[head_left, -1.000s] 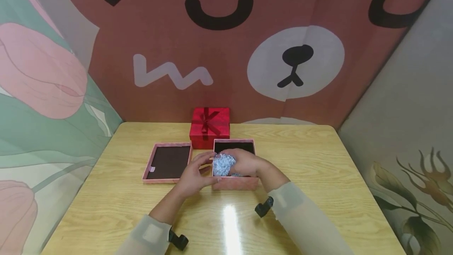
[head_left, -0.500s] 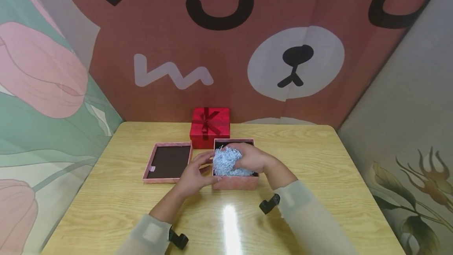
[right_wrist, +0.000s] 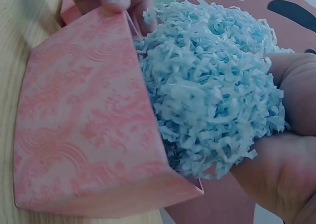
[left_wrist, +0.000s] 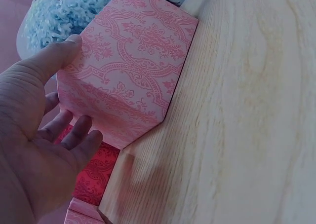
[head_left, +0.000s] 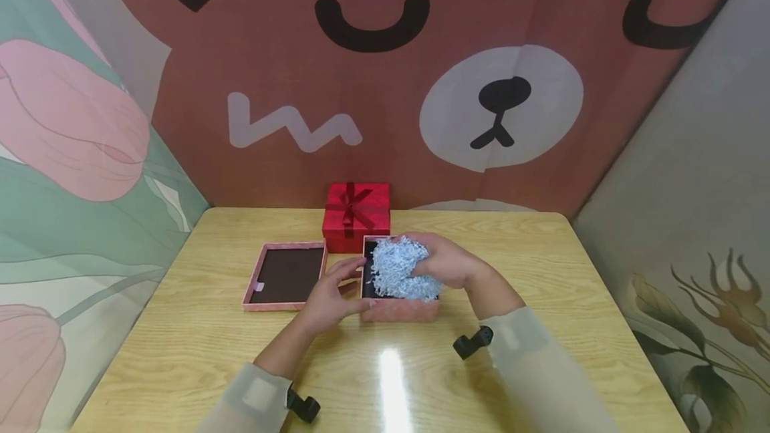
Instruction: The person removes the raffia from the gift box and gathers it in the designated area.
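My right hand (head_left: 450, 262) grips a fluffy clump of light blue shredded paper (head_left: 398, 264) at the opening of a pink patterned gift box (head_left: 400, 313). In the right wrist view the shredded paper (right_wrist: 212, 91) bulges above the rim, partly covering the fingers. A dark inner wall shows at the box's left side. With the thumb on the front rim and the fingers along the left side, my left hand (head_left: 327, 298) holds the box at its near left corner. The left wrist view shows this thumb and the curled fingers against the pink box (left_wrist: 133, 51).
Left of the box lies a pink-rimmed lid (head_left: 245, 299), dark inside up. A red gift box (head_left: 359, 222) with a ribbon bow stands behind, close to the patterned back wall. All of them rest on a light wooden table (head_left: 511, 272).
My right hand has risen and moved right, drawing the shredded paper up out of the box's left part. My left hand and the box have stayed where they were.
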{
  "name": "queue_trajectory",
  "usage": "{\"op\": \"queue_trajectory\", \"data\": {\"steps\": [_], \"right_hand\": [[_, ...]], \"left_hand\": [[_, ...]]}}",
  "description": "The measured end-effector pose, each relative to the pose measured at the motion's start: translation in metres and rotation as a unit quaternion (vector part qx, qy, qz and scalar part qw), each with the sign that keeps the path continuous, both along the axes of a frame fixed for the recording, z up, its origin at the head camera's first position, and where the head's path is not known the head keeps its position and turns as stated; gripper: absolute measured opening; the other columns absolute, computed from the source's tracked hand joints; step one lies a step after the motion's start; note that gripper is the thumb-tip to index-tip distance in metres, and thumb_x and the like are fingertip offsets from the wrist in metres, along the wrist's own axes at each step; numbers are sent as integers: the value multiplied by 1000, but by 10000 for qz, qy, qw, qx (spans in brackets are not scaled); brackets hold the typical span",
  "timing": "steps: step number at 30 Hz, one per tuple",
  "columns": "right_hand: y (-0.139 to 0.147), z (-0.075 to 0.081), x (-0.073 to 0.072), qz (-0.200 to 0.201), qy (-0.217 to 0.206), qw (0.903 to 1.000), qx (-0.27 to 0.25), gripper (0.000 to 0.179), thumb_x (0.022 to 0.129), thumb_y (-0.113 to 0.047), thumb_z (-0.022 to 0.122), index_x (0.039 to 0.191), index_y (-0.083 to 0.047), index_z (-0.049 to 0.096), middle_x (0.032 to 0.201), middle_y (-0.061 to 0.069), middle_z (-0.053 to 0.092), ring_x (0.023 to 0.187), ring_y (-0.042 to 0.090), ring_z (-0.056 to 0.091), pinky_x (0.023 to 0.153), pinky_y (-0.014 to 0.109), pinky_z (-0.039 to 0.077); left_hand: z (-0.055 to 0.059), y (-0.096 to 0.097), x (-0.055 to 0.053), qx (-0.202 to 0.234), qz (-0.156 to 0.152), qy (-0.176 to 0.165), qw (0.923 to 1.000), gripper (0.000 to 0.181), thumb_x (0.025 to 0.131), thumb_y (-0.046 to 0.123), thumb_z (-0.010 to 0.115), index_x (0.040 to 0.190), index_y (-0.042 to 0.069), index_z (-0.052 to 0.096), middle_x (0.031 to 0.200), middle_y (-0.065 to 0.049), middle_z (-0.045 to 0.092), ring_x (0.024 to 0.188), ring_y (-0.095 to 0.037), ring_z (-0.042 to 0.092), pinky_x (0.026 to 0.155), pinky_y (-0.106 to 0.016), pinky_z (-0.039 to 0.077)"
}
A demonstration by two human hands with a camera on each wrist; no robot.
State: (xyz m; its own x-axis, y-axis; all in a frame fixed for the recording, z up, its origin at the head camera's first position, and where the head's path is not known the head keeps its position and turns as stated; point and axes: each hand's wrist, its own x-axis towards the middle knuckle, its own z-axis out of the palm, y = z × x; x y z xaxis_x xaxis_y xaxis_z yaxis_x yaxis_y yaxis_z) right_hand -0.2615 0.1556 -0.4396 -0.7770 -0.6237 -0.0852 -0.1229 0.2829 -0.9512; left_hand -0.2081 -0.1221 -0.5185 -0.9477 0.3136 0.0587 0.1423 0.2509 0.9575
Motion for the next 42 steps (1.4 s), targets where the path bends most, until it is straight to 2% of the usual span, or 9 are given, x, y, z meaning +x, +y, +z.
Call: {"op": "queue_trajectory", "data": {"steps": [7, 14, 19, 23, 28, 34, 38, 42], "right_hand": [[17, 6, 0, -304, -125, 9988, -364, 64, 82, 16, 65, 143, -3, 58, 130, 15, 64, 104, 27, 65, 83, 40, 62], [38, 9, -1, -586, -261, 9962, -583, 63, 85, 15, 63, 145, -5, 56, 133, 17, 62, 108, 32, 64, 85, 46, 63], [56, 9, -1, -820, -292, 9936, -725, 64, 86, 14, 63, 147, -4, 53, 133, 18, 61, 111, 32, 63, 87, 46, 62], [72, 2, -2, -1009, -444, 9895, -939, 66, 88, 16, 61, 149, -3, 48, 133, 20, 59, 112, 31, 63, 88, 46, 62], [92, -10, -5, -1285, -504, 9863, -909, 65, 91, 14, 58, 152, -4, 45, 137, 18, 58, 114, 27, 63, 90, 42, 61], [113, -21, -7, -1518, -602, 9824, -904, 67, 91, 14, 58, 154, -3, 41, 139, 15, 56, 116, 23, 62, 91, 40, 61], [125, -26, -5, -1667, -550, 9813, -792, 68, 92, 12, 58, 155, -1, 38, 144, 15, 53, 119, 19, 60, 92, 36, 60], [137, -32, -2, -1938, -481, 9787, -469, 69, 93, 9, 59, 158, -2, 37, 154, 16, 46, 132, 21, 51, 94, 26, 57]], "left_hand": [[2, -2, 1, -32, 18, -99, 9999, 82, 80, 12, 91, 152, 25, 54, 152, 2, 48, 133, -26, 54, 112, -48, 46], [0, -4, 1, -120, 55, -172, 9998, 83, 80, 14, 91, 152, 28, 54, 153, 3, 47, 135, -27, 53, 112, -48, 46], [-2, -5, 0, -62, 32, -245, 9997, 83, 80, 12, 91, 153, 25, 53, 153, 3, 47, 134, -27, 53, 112, -48, 46], [-3, -4, 0, 18, 20, -266, 9996, 82, 80, 10, 91, 151, 27, 55, 152, 3, 47, 134, -26, 53, 113, -48, 46], [-1, -2, 1, 42, 24, -256, 9997, 80, 79, 10, 91, 148, 32, 56, 152, 2, 48, 134, -26, 54, 113, -48, 46], [0, -2, 1, 74, -26, -210, 9997, 81, 80, 11, 91, 150, 28, 55, 152, 1, 47, 134, -28, 53, 112, -48, 46], [-1, -2, 0, 95, -55, -199, 9997, 82, 80, 11, 91, 151, 27, 55, 152, 0, 47, 134, -28, 53, 112, -48, 46], [0, -1, 0, 84, -24, -245, 9997, 82, 79, 11, 92, 150, 30, 55, 152, 2, 47, 134, -28, 53, 112, -48, 46]]}}
